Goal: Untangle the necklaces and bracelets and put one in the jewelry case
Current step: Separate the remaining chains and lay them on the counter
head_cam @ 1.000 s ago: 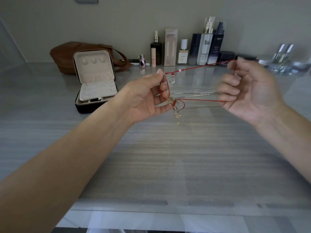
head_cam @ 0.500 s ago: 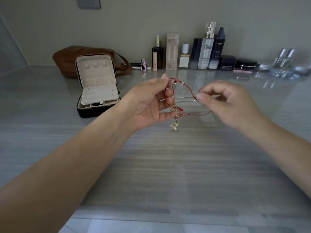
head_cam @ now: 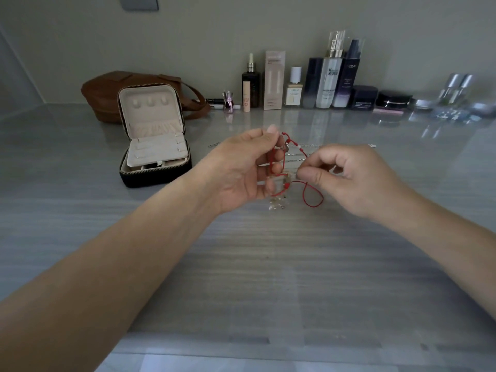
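A tangle of red cord bracelets [head_cam: 308, 196] with small gold charms hangs between my hands above the grey table. My left hand [head_cam: 241, 170] pinches the cords at its fingertips, and a gold charm dangles below them. My right hand [head_cam: 349, 178] pinches the red cord close to the knot, thumb against forefinger. A loose loop of cord droops under it. Thin silver chains [head_cam: 298, 154] lie on the table behind the hands. The jewelry case [head_cam: 155, 167], black outside and cream inside, stands open to the left with its lid upright.
A brown leather bag [head_cam: 107, 92] sits behind the case. Several cosmetic bottles and jars [head_cam: 330, 81] line the back wall. Shiny metal items [head_cam: 456, 89] stand at the far right. The table's front edge [head_cam: 241, 355] runs below my forearms.
My right hand has moved left and down toward my left hand. The red cord, stretched taut a second ago, now hangs slack in a loop.
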`<control>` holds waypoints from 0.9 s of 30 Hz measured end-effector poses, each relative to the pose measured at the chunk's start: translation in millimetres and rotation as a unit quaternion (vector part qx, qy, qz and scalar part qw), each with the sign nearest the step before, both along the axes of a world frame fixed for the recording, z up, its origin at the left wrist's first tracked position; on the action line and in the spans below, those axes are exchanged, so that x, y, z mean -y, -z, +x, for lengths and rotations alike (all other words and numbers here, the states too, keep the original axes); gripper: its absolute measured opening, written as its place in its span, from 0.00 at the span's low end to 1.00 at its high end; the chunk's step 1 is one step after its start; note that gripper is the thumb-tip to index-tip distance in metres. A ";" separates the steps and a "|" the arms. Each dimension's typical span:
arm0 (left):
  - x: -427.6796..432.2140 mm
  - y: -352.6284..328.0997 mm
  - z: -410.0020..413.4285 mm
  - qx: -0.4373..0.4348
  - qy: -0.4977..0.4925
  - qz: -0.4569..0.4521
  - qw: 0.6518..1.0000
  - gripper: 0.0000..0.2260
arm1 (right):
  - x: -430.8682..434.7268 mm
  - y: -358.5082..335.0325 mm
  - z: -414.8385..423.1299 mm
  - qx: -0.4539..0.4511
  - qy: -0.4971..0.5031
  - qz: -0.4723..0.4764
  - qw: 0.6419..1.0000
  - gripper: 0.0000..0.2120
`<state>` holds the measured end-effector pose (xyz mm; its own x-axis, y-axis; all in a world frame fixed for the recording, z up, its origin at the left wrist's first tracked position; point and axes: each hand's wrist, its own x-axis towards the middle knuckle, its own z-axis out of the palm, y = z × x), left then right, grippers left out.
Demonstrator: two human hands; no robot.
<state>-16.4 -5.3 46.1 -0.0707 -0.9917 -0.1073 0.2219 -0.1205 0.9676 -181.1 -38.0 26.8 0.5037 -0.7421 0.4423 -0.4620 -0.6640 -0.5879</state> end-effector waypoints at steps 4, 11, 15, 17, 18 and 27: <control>1.5 -0.8 2.7 0.025 -0.033 0.008 0.999 0.10 | 0.6 -4.2 -2.2 0.034 0.008 0.005 0.999 0.11; 3.3 -1.2 5.5 0.042 -0.049 0.021 0.998 0.11 | 1.0 -7.0 -3.8 0.151 0.019 0.133 0.979 0.10; 2.1 -0.9 4.4 0.056 -0.016 0.015 0.998 0.07 | -2.2 -10.0 -2.9 0.195 -0.048 0.222 0.954 0.08; -0.2 -0.6 3.0 0.117 0.049 -0.003 0.992 0.11 | -3.6 -10.1 -2.2 0.208 -0.060 0.239 0.946 0.07; -1.8 0.0 1.5 0.142 0.077 -0.008 0.987 0.14 | -3.8 -9.9 -1.9 0.213 -0.059 0.240 0.945 0.07; -1.4 0.0 0.4 0.087 0.079 0.014 0.993 0.10 | 2.3 -9.6 -5.3 0.201 0.039 0.108 0.973 0.05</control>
